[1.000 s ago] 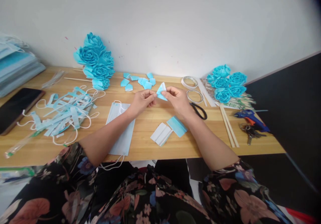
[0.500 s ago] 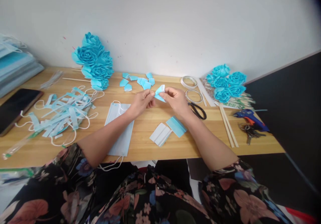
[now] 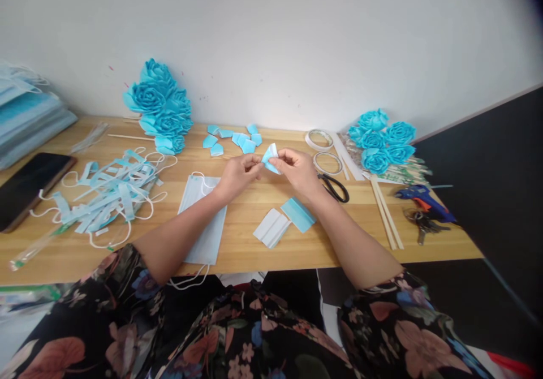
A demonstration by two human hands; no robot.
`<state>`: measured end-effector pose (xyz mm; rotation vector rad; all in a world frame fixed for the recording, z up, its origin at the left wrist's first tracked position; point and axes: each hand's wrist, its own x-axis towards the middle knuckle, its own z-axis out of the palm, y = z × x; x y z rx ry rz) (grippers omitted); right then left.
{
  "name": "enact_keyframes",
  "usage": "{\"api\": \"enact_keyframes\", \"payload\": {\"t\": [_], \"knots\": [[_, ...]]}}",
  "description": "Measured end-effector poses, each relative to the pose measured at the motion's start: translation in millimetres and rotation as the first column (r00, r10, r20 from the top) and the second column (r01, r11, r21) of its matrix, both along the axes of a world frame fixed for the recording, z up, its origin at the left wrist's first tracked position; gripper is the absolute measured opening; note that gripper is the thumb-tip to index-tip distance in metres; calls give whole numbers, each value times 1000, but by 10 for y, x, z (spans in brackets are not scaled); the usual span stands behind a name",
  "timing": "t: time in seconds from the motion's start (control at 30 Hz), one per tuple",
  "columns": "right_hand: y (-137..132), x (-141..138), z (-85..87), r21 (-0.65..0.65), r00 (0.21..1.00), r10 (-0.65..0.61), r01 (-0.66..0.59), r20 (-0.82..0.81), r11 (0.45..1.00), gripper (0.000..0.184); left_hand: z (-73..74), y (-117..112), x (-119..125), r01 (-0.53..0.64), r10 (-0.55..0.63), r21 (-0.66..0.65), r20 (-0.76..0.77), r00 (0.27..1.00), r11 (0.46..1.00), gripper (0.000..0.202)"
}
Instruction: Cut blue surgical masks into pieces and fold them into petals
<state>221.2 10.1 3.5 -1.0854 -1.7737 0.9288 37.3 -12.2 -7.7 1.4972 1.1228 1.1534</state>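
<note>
Between my two hands, above the middle of the table, is a small folded piece of blue face-mask fabric (image 3: 270, 157) with a white edge. My left hand (image 3: 241, 176) pinches its left corner. With thumb and fingers, my right hand (image 3: 297, 169) grips its right side. Below the hands lie a white pleated cut piece (image 3: 271, 228) and a blue cut piece (image 3: 298, 214), their corners meeting. A whole face mask (image 3: 203, 220) lies under my left forearm. Several blue cut petals (image 3: 242, 140) are scattered behind my hands.
Left are blue fabric roses (image 3: 163, 104), mask offcuts (image 3: 114, 189), a phone (image 3: 34, 184) and stacked masks (image 3: 31, 121). Right are tape rolls (image 3: 319, 138), black-handled scissors (image 3: 335, 189), more roses (image 3: 377, 141), wooden sticks (image 3: 387, 212), a blue glue gun (image 3: 428, 201) and keys (image 3: 422, 223).
The fabric piece has tilted and its folded shape has shifted slightly between my fingers. My left fingers have moved a little at its left corner. The things on the table lie as before.
</note>
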Motion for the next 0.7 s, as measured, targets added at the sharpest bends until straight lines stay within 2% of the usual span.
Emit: {"api": "enact_keyframes", "payload": {"t": [0.17, 0.47, 0.6, 0.7], "knots": [[-13, -6, 17, 6, 1000, -7, 7, 26, 1000, 27, 17, -11, -7, 19, -17, 30, -49, 999, 999, 17], [-29, -23, 24, 25, 999, -20, 19, 50, 1000, 26, -58, 11, -20, -1, 11, 71, -136, 991, 997, 27], [-32, -32, 39, 35, 998, -16, 14, 57, 999, 31, -65, 4, -11, -18, 22, 62, -60, 998, 998, 24], [-12, 10, 101, -17, 999, 2, -2, -32, 1000, 32, -49, 5, -11, -34, 32, 55, 36, 999, 998, 23]]}}
